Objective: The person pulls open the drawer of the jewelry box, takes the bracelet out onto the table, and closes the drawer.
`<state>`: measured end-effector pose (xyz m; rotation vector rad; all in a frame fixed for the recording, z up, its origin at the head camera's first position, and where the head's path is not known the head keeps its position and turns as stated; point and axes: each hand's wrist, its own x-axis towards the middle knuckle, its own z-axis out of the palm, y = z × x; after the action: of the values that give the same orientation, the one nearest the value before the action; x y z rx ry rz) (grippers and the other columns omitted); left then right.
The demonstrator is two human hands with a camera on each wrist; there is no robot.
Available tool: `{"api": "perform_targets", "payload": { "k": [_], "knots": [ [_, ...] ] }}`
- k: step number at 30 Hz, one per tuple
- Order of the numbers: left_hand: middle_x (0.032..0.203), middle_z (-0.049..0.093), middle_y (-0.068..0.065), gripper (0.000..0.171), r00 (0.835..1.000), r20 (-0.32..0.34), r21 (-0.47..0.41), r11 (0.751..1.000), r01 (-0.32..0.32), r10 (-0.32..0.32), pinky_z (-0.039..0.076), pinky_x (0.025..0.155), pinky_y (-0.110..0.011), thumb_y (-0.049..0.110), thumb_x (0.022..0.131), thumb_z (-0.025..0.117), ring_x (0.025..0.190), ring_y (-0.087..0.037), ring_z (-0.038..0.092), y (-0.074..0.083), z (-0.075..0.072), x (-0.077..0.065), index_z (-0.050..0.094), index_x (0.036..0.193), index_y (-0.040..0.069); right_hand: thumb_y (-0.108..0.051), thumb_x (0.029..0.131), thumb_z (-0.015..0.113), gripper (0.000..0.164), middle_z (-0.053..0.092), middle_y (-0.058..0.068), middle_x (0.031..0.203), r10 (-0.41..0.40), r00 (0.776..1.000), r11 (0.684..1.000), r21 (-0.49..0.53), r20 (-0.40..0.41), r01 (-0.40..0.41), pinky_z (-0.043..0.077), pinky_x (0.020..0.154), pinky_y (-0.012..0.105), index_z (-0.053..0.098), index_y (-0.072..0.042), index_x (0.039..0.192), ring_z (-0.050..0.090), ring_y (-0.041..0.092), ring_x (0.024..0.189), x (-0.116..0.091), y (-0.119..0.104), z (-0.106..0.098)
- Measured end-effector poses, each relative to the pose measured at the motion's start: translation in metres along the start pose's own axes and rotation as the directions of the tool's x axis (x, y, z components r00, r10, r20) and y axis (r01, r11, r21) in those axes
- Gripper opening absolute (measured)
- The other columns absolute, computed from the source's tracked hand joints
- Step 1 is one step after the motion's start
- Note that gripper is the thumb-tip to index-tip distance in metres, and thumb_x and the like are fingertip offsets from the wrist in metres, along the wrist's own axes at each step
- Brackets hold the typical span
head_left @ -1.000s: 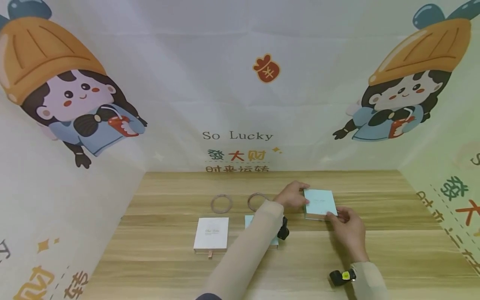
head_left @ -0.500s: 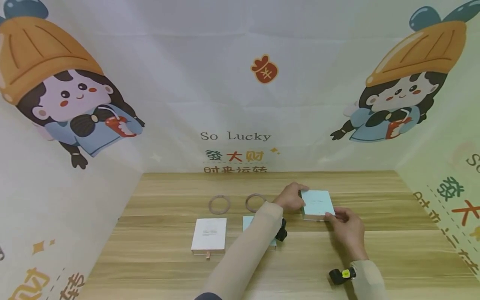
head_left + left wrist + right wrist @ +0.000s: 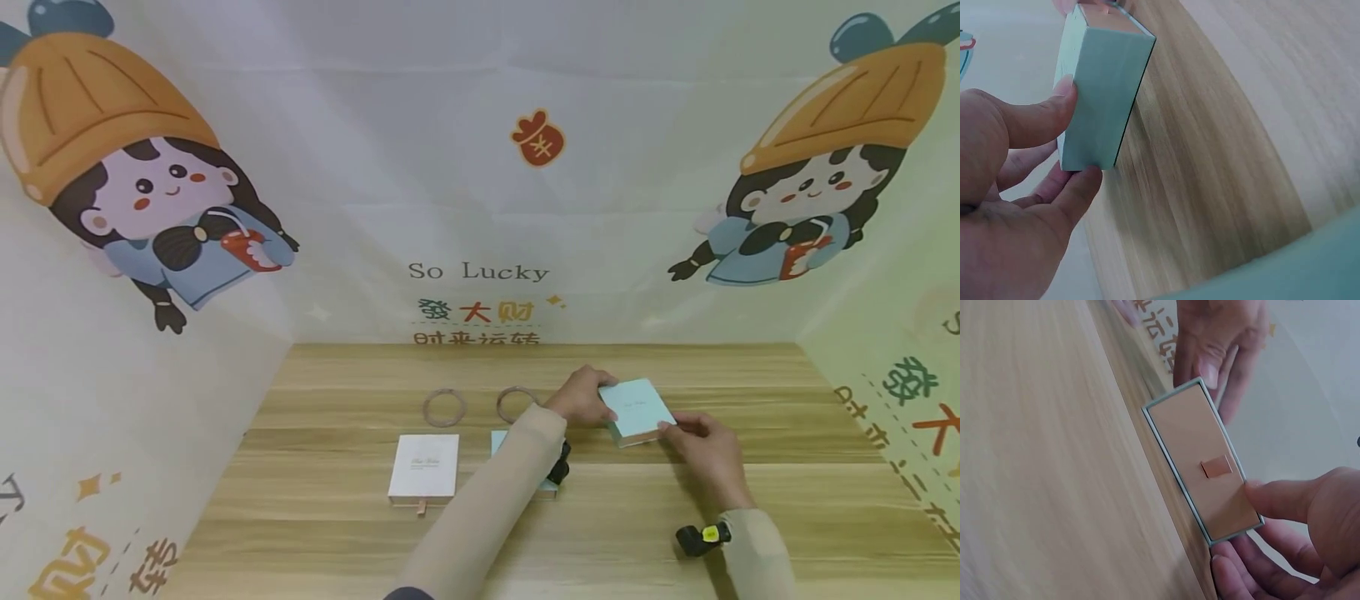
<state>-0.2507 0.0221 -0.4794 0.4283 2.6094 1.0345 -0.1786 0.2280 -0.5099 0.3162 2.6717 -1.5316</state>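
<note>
A mint-green drawer-style gift box (image 3: 637,406) is held between both hands over the right half of the table. My left hand (image 3: 583,395) grips its far left corner, thumb on the top face and fingers at the back side, as the left wrist view shows (image 3: 1029,181). At the near right corner my right hand (image 3: 705,450) pinches it, thumb on the upper edge and fingers beneath. The right wrist view shows the box's tan drawer front (image 3: 1204,469) with a small brown ribbon tab (image 3: 1217,467), pushed in flush with the sleeve.
A white box (image 3: 423,467) with a ribbon tab lies left on the wooden table (image 3: 337,533). Another mint box (image 3: 498,442) is mostly hidden under my left sleeve. Two bangle-like rings (image 3: 444,423) (image 3: 507,418) lie behind them. A printed cloth backdrop (image 3: 360,208) encloses the table.
The mint box has turned in my hands, its near edge now slanting up to the right. My right hand has shifted slightly to the right, while my left keeps its place at the corner.
</note>
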Motion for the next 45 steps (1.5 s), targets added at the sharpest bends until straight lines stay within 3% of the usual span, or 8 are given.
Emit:
{"api": "perform_targets", "payload": {
  "k": [8, 11, 16, 23, 33, 39, 45],
  "knots": [
    [0.138, 0.061, -0.010, 0.063, 0.998, -0.040, 0.125, 0.991, 0.043, -0.038, 0.050, 0.107, -0.028, 0.021, 0.082, 0.087, 0.126, -0.023, 0.058, 0.008, 0.004, -0.011, 0.062, 0.137, 0.002, -0.037, 0.095, 0.073, 0.053, 0.071, 0.021, 0.125, -0.029, 0.998, 0.998, -0.062, 0.059, 0.032, 0.049, 0.077, 0.022, 0.066, 0.002, 0.131, 0.062, 0.016, 0.102, 0.011, 0.003, -0.011],
    [0.136, 0.062, -0.009, 0.064, 0.998, -0.035, 0.175, 0.983, 0.059, -0.053, 0.051, 0.105, -0.027, 0.025, 0.082, 0.087, 0.125, -0.022, 0.058, 0.009, 0.006, -0.014, 0.061, 0.136, 0.003, -0.035, 0.096, 0.072, 0.051, 0.067, 0.023, 0.131, -0.040, 0.995, 0.996, -0.077, 0.094, 0.048, 0.050, 0.077, 0.021, 0.066, 0.001, 0.132, 0.063, 0.023, 0.110, 0.014, 0.003, -0.013],
    [0.120, 0.065, -0.008, 0.061, 0.998, -0.051, 0.249, 0.967, 0.052, -0.040, 0.054, 0.090, -0.024, 0.028, 0.080, 0.089, 0.105, -0.017, 0.061, 0.009, 0.004, -0.022, 0.062, 0.128, 0.002, -0.037, 0.098, 0.070, 0.052, 0.063, 0.025, 0.139, -0.083, 0.985, 0.993, -0.074, 0.152, 0.095, 0.049, 0.083, 0.024, 0.065, -0.001, 0.134, 0.060, 0.036, 0.125, 0.020, 0.002, -0.014],
    [0.113, 0.066, -0.008, 0.064, 0.993, -0.106, 0.243, 0.966, 0.083, -0.058, 0.054, 0.084, -0.025, 0.029, 0.078, 0.091, 0.095, -0.015, 0.062, 0.011, 0.011, -0.035, 0.061, 0.127, 0.001, -0.035, 0.098, 0.069, 0.049, 0.064, 0.024, 0.138, -0.133, 0.969, 0.986, -0.070, 0.208, 0.151, 0.048, 0.097, 0.043, 0.065, -0.003, 0.136, 0.057, 0.041, 0.129, 0.026, 0.001, -0.013],
    [0.115, 0.068, -0.013, 0.068, 0.976, -0.204, 0.195, 0.974, 0.118, -0.077, 0.057, 0.083, -0.028, 0.027, 0.079, 0.090, 0.099, -0.021, 0.066, 0.017, 0.027, -0.056, 0.059, 0.129, -0.005, -0.038, 0.098, 0.068, 0.049, 0.065, 0.019, 0.138, -0.160, 0.942, 0.980, -0.064, 0.296, 0.187, 0.048, 0.102, 0.048, 0.065, -0.008, 0.137, 0.058, 0.037, 0.129, 0.037, 0.002, -0.015],
    [0.118, 0.068, -0.021, 0.075, 0.953, -0.277, 0.177, 0.969, 0.175, -0.121, 0.060, 0.083, -0.031, 0.030, 0.080, 0.089, 0.101, -0.028, 0.070, 0.021, 0.037, -0.071, 0.056, 0.133, -0.012, -0.041, 0.096, 0.070, 0.048, 0.065, 0.015, 0.140, -0.156, 0.928, 0.978, -0.079, 0.338, 0.193, 0.047, 0.098, 0.039, 0.068, -0.014, 0.136, 0.058, 0.031, 0.128, 0.040, 0.002, -0.013],
    [0.122, 0.066, -0.025, 0.079, 0.926, -0.345, 0.157, 0.964, 0.217, -0.152, 0.061, 0.087, -0.033, 0.032, 0.083, 0.086, 0.104, -0.033, 0.070, 0.023, 0.050, -0.084, 0.053, 0.137, -0.014, -0.034, 0.097, 0.071, 0.044, 0.066, 0.015, 0.138, -0.204, 0.906, 0.969, -0.053, 0.370, 0.240, 0.049, 0.094, 0.031, 0.069, -0.011, 0.134, 0.061, 0.024, 0.123, 0.041, 0.002, -0.011]
  ]
}}
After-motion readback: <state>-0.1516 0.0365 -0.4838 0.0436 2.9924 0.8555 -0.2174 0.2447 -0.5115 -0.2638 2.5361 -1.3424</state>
